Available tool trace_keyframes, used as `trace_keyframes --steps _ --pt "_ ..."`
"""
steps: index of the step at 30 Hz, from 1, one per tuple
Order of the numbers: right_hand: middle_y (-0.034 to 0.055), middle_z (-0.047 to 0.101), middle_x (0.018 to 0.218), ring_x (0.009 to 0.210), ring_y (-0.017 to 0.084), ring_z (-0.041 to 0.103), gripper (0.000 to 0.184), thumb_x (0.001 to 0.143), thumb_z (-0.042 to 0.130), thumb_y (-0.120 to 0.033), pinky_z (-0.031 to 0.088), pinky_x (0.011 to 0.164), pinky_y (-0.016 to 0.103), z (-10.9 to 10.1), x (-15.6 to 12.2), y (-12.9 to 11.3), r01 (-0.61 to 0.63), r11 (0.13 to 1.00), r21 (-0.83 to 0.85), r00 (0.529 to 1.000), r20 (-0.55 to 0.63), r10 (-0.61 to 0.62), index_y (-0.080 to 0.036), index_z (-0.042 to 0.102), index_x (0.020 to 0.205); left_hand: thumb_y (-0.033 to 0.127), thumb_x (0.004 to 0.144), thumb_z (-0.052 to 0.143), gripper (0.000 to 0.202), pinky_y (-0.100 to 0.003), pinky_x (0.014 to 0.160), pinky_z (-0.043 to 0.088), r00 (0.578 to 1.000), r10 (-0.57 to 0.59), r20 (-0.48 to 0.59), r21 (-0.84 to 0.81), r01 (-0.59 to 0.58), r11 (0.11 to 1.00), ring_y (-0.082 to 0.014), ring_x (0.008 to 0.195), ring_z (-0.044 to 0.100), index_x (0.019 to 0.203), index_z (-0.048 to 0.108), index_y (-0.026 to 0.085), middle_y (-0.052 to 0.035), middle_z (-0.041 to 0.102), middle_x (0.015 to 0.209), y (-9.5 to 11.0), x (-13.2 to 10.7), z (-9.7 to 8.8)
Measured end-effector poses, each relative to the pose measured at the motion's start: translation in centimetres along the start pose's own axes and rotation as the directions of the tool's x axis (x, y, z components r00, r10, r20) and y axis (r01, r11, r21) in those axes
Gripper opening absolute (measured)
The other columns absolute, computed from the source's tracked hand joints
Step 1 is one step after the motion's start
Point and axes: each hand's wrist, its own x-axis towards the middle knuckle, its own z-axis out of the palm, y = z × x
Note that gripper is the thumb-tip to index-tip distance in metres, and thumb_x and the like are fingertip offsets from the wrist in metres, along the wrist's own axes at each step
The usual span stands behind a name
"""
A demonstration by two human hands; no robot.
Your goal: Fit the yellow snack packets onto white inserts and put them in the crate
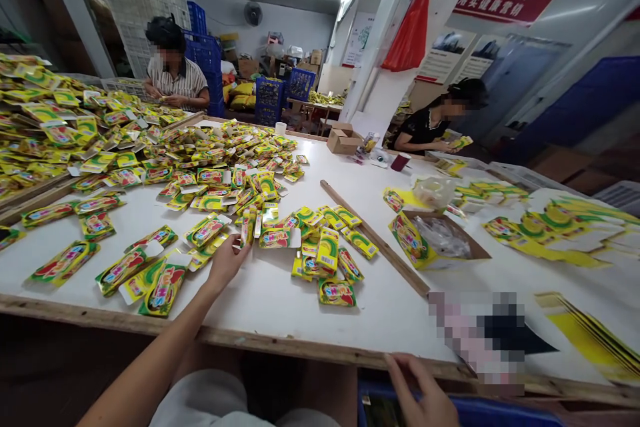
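Observation:
My left hand [231, 260] reaches over the white table and grips a small yellow candy box [247, 227], held on edge between thumb and fingers. Just right of it lies a loose heap of similar boxes [327, 250], several with their end flaps sticking out. More boxes [163, 283] lie scattered to the left of my forearm. My right hand [423, 392] hangs at the table's front edge, above a blue crate [480, 411]. Its visible fingers are apart and nothing shows between them; part of the hand is cut off by the frame.
A large pile of boxes [60, 113] covers the left side. A wooden strip [373, 237] divides the tabletop [280, 313]. An open carton with clear plastic bags [443, 238] and flat yellow card sheets [590, 333] lie on the right. Two people [177, 77] [440, 120] work across the table.

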Motion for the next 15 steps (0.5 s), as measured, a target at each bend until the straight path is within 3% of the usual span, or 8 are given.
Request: trace_keyframes --steps 3,7,11,13,15 --pt "0.0051 0.071 0.075 0.07 0.022 0.066 0.034 0.082 0.055 -0.053 0.054 0.068 0.028 3.6 0.1 -4.3 0.066 0.986 0.154 0.998 -0.013 -0.065 -0.021 0.066 0.075 0.041 0.077 0.057 0.034 -0.032 0.064 0.051 0.998 -0.013 -0.059 0.014 0.014 1.0 -0.0215 0.067 0.065 0.098 0.06 0.014 -0.005 0.067 0.078 0.5 -1.8 -1.4" --pt "0.0072 0.072 0.087 0.082 0.022 0.067 0.023 0.085 0.058 -0.041 0.053 0.075 0.03 8.6 1.0 -10.0 0.111 0.898 0.425 0.992 0.001 -0.123 -0.02 0.067 0.087 0.036 0.08 0.058 0.03 -0.034 0.072 0.052 0.991 0.081 -0.111 0.045 -0.076 0.996 -0.022 0.076 0.064 0.103 0.059 0.016 -0.0063 0.067 0.087 2.7 -7.1 -2.2" --pt "0.0123 0.066 0.117 0.098 0.025 0.066 0.039 0.082 0.063 -0.035 0.056 0.079 0.035 13.5 1.8 -12.9 0.011 0.697 0.717 0.989 0.097 -0.115 -0.02 0.058 0.117 0.023 0.083 0.058 0.027 -0.035 0.083 0.052 0.938 0.334 0.096 0.038 -0.339 0.94 -0.0234 0.093 0.063 0.109 0.062 0.022 -0.0071 0.066 0.099 4.7 -13.1 -0.2" --pt "0.0119 0.067 0.114 0.1 0.025 0.066 0.037 0.082 0.062 -0.035 0.055 0.082 0.037 15.1 2.1 -13.0 -0.06 0.629 0.775 0.984 0.153 -0.095 -0.02 0.058 0.116 0.021 0.083 0.059 0.029 -0.037 0.087 0.051 0.901 0.385 0.203 0.014 -0.395 0.918 -0.0242 0.1 0.061 0.111 0.062 0.026 -0.0082 0.062 0.105 4.8 -14.7 0.9" --pt "0.0105 0.07 0.106 0.098 0.025 0.067 0.03 0.084 0.06 -0.036 0.054 0.086 0.038 15.9 2.2 -12.4 -0.11 0.595 0.796 0.979 0.19 -0.074 -0.019 0.062 0.108 0.02 0.083 0.06 0.032 -0.042 0.093 0.048 0.9 0.379 0.216 0.003 -0.388 0.921 -0.0266 0.109 0.056 0.115 0.061 0.027 -0.0101 0.058 0.114 4.4 -15.0 1.6"
